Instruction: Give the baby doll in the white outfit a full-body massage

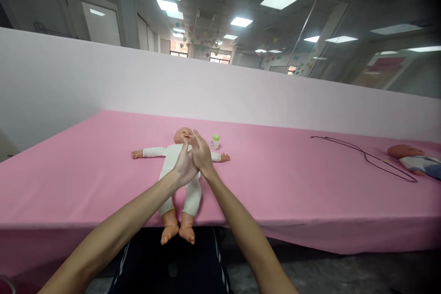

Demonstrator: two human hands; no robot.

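Observation:
A doll in a white suit (171, 158) lies face up on the pink cloth, its arms spread and its bare feet at the front edge. Above its chest my two hands are pressed palm to palm. My left hand (185, 166) is open, its thumb pointing up and its other fingers largely hidden by the right one. My right hand (201, 151) is open too, with straight fingers reaching up beside the doll's face. Nothing shows between the palms. Just right of them stands a small white bottle with a green cap (215, 142).
The pink cloth (282, 179) covers a wide table against a low white wall (241, 94) with glass above. Far right, a second doll (418, 161) lies near a thin black cord loop (364, 152). Dark trousered legs are below the front edge.

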